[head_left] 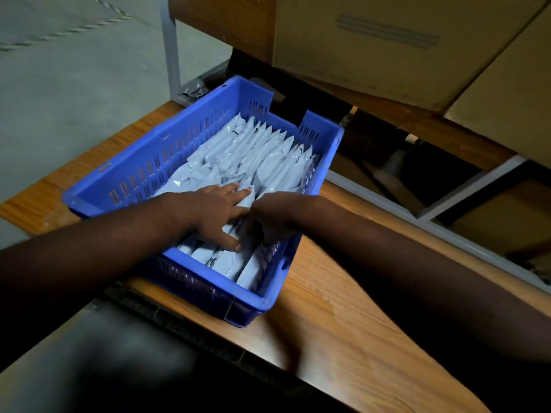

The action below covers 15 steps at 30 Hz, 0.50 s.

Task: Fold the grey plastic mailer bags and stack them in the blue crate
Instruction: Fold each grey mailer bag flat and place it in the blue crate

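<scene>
head view: blue crate (190,135) sat on the wooden table (343,329), near its far left corner, already well filled with folded grey mailer bags (268,156) standing on edge in overlapping rows. left hand (214,214) lay inside the crate, fingers straight and spread, pressed flat on the bags at the near end, thumb splayed toward the near wall. right hand (275,217) was in beside it, touching or nearly touching the left; fingers curled down into the row and looked to pinch a folded bag (243,201), though motion blur left the grip uncertain. judged step: seating one more folded bag into the near row while holding its neighbours upright. task judged far along. next move probably calls for releasing without letting the row spring back, then lifting both hands straight up.

edges and room: little slack left among the bags; near right corner of the crate close to full. crate's right wall just beside the right wrist. cardboard boxes (387,46) on a shelf overhung the far side, limiting headroom there. bare table to the right offered open room for folding.
</scene>
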Available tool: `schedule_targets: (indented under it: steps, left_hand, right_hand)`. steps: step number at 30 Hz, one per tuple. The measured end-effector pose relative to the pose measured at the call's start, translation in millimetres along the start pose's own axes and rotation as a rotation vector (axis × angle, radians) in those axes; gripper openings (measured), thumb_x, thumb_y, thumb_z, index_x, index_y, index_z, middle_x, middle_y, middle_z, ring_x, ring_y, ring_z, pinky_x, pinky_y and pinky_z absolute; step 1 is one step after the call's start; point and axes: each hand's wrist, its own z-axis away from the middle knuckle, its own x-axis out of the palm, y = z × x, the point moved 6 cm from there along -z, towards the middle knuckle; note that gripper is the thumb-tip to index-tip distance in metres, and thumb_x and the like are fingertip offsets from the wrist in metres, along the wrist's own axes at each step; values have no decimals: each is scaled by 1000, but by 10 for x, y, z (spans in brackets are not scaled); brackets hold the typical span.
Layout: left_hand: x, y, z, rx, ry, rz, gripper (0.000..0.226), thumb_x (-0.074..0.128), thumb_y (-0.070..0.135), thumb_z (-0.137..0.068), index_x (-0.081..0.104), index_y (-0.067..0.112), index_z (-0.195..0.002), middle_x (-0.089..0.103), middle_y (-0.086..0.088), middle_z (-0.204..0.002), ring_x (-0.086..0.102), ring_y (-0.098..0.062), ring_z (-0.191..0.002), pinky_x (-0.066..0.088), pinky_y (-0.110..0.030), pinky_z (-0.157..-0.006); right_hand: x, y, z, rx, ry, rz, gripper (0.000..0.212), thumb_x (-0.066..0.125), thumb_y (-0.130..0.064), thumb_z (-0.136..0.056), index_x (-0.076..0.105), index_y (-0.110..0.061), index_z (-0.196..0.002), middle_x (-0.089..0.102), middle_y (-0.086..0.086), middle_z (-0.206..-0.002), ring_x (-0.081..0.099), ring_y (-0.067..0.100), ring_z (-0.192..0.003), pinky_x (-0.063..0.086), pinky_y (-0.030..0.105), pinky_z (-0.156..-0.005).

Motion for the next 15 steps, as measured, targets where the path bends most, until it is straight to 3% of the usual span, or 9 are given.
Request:
schedule_targets:
  steps: [3, 6, 8, 11, 13, 15]
  left_hand:
    - [-2, -2, 32, -9, -28, 87, 98, 59, 79, -84, 10, 44, -162, -20, -2, -171, -15, -26, -158, -3, -48, -126]
    - [-137, 124, 12, 89, 132, 173, 87, 53, 75, -91, 29, 29, -161, -3, -3, -173, -5, -22, -159, -3, -43, -129]
    - [-265, 340, 29, 265, 259, 233, 87, 53, 69, -93, 33, 18, -160, 11, -7, -172, 9, -22, -159, 10, -40, -129]
    - [-228, 617, -29, 397, 213, 98, 99, 57, 69, -93, 18, 13, -164, 11, -7, -172, 8, -23, -158, 3, -31, -127]
    - [-193, 654, -134, 364, 170, -31, 108, 54, 79, -88, 8, 19, -166, 1, -2, -173, -2, -23, -159, -1, -40, -127]
    - [-181, 637, -234, 327, 151, -152, 113, 48, 87, -84, 3, 23, -166, -5, 2, -173, -10, -22, -159, -8, -44, -125]
  right_hand:
    - [-212, 246, 229, 57, 172, -147, 22, 68, -30, -90, 79, -23, -109, 76, 3, -102, 70, 25, -97, 56, 37, -87]
    - [-299, 594, 592, 104, 491, -329, 18, 66, -26, -93, 80, -23, -104, 78, -4, -102, 73, 16, -96, 58, 38, -86]
    - [-240, 774, 915, 97, 777, -677, 11, 69, -20, -96, 79, -20, -101, 78, -6, -97, 73, 7, -91, 58, 32, -86]
    - [116, 1023, 1251, 205, 1171, -1114, 8, 69, -16, -98, 77, -16, -100, 78, -3, -94, 70, 7, -83, 55, 26, -78]
    - [387, 1096, 1198, 330, 1238, -1123, 7, 70, -19, -97, 76, -23, -98, 76, -6, -95, 67, 4, -80, 52, 24, -72]
    - [553, 1082, 1018, 356, 1184, -1100, 8, 70, -19, -95, 74, -26, -98, 75, -8, -101, 68, 4, -83, 51, 25, -74]
